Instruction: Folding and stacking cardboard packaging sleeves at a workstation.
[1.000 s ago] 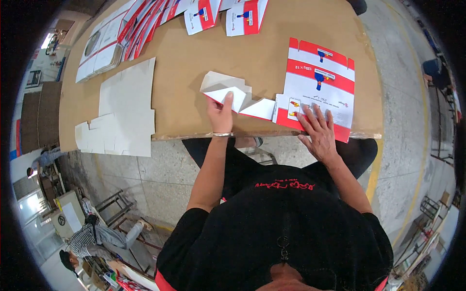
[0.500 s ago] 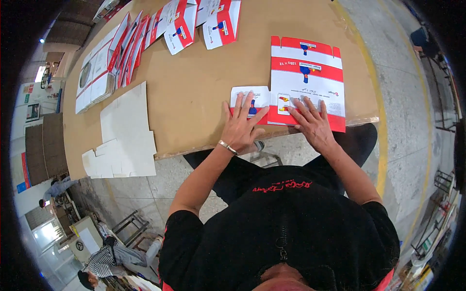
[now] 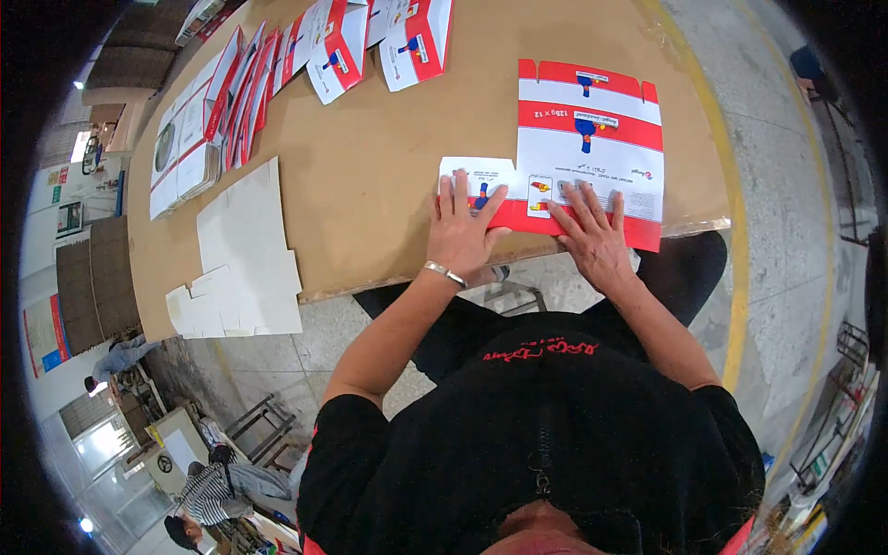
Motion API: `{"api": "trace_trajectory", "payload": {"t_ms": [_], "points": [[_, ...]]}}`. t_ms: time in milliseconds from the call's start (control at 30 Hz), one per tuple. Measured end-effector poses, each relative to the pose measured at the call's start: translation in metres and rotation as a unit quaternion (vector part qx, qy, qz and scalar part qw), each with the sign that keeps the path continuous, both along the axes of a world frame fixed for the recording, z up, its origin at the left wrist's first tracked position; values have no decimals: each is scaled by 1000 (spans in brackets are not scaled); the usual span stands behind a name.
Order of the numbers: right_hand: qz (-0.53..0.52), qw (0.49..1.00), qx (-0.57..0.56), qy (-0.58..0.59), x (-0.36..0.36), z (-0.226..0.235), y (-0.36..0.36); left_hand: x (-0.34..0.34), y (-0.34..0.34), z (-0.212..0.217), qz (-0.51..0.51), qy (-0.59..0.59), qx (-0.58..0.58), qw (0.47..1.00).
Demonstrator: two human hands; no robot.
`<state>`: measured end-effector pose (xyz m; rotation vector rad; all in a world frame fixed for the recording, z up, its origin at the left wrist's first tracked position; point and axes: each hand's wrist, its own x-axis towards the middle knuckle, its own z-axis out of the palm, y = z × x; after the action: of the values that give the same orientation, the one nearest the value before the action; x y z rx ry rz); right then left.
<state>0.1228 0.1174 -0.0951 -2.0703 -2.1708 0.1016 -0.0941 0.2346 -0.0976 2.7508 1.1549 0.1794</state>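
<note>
A flattened red and white printed carton [image 3: 592, 176] lies at the table's near edge, its slotted flaps pointing away from me. My left hand [image 3: 462, 222] rests on the carton's smaller left flap, fingers spread and pointing forward, with a metal bracelet at the wrist. Over the carton's lower middle my right hand [image 3: 594, 231] lies flat, fingers stretched out and a little apart. Neither hand grips anything; both press from above. Some of the carton's print is covered by my fingers.
Brown board covers the table [image 3: 370, 203]. White blank cardboard sheets [image 3: 245, 254] lie at the left edge. Behind them stand folded red and white cartons [image 3: 199, 139], with more partly opened cartons [image 3: 412, 46] at the far side. A person in a striped shirt [image 3: 208, 495] is at lower left.
Both hands stay on the carton. The left fingers have drawn closer together, and the left flap looks flatter. The whole view has shifted slightly.
</note>
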Motion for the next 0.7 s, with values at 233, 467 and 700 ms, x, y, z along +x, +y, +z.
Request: {"api": "trace_trajectory", "payload": {"t_ms": [233,467,700], "points": [[-12,1000,-1,2,-4,4,1,-3,32,1,-151,-36,-13,988],[-34,999,-13,-8,-7,4,3,4,24,-5,-87,10,-39,995],[-34,999,23,-1,-5,4,8,37,49,-10,35,-26,-95,994]]}}
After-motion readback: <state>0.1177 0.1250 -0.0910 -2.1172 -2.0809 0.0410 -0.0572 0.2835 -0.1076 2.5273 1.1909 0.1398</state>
